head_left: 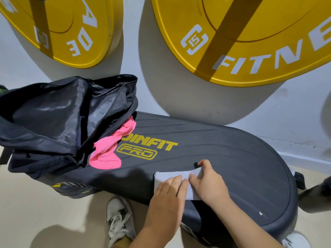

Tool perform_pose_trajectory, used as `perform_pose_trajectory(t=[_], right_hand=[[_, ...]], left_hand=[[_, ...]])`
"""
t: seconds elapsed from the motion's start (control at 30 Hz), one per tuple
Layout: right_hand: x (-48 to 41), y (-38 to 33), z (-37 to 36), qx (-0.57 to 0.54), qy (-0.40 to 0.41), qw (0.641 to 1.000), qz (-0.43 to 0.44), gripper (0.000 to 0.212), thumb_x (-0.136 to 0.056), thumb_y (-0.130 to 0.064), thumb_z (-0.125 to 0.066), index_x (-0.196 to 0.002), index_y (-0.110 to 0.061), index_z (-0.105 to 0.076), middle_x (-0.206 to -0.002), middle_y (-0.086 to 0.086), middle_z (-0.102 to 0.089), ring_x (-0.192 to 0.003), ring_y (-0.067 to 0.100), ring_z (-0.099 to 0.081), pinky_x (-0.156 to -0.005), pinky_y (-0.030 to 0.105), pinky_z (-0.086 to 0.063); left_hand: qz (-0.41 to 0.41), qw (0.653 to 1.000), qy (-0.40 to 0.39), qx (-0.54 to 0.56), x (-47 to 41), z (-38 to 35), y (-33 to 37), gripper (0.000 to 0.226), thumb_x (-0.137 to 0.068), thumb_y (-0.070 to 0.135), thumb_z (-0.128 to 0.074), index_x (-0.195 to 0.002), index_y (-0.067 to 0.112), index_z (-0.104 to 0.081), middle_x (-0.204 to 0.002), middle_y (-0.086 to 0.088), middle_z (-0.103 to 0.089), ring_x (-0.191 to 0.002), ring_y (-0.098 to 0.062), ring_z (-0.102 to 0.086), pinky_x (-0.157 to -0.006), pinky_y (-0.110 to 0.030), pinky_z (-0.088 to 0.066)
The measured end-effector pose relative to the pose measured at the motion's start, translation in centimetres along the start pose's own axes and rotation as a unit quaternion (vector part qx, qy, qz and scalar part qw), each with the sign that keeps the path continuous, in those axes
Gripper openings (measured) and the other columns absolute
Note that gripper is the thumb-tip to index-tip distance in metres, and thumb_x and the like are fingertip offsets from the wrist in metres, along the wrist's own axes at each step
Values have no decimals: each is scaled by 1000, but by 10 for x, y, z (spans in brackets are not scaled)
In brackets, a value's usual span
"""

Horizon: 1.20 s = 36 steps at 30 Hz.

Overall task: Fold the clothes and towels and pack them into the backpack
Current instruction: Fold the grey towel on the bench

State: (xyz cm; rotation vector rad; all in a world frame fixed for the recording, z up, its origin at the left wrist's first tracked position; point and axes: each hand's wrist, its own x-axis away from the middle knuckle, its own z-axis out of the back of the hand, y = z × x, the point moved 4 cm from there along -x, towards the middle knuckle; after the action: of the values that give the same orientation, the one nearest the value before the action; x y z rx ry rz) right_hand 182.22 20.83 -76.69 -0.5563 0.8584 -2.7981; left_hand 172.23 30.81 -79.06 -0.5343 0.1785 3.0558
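A small white cloth (167, 175) lies folded on the black step platform (232, 158). My left hand (168, 194) presses flat on its near left part with straight fingers. My right hand (207, 183) pinches the cloth's right end between thumb and fingers. A black backpack (59, 115) stands unzipped and open at the platform's left end. A pink garment (109, 151) hangs crumpled from under the backpack's opening onto the platform.
Two big yellow weight plates (241, 33) lean on the white wall behind the platform. My white sneakers (118, 219) stand on the beige floor by the platform's near edge. A dark object (318, 192) sits at the right edge.
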Motion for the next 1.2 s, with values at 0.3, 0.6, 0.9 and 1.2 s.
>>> perform_pose_trajectory(t=[0.3,0.6,0.9,1.2], right_hand=[[8,22,6,200,-4,926,320,65,-64,-30,-74,-124,-40,-50,-135,-17,-53,-125,11,-53,-71,34,-38],[-25,7,21,-218,-117,965,86,37,-58,-23,-79,-93,-19,-66,-88,4,-71,-74,12,-63,-74,37,-52],[43,-71,51,-339,-186,919,69,26,-97,-40,-50,-105,-20,-65,-96,-2,-72,-75,2,-67,-58,13,-46],[108,-100,83,-221,-77,941,245,30,-99,-23,-48,-106,-50,-58,-107,-13,-65,-102,1,-58,-88,23,-45]], left_hand=[[40,999,-10,-8,-26,-1,-6,38,-70,14,-35,-99,21,-59,-90,2,-66,-81,-18,-64,-67,-27,-52],[202,957,-184,100,-67,14,-39,41,-58,31,-74,-95,27,-56,-79,3,-64,-77,-24,-62,-66,-30,-48],[371,618,44,691,-54,84,-21,64,-63,16,-74,-122,20,-50,-109,-16,-69,-93,-29,-69,-80,-42,-57],[295,709,21,641,-36,173,-29,73,-57,23,-79,-124,33,-51,-112,0,-67,-98,-11,-66,-85,-26,-53]])
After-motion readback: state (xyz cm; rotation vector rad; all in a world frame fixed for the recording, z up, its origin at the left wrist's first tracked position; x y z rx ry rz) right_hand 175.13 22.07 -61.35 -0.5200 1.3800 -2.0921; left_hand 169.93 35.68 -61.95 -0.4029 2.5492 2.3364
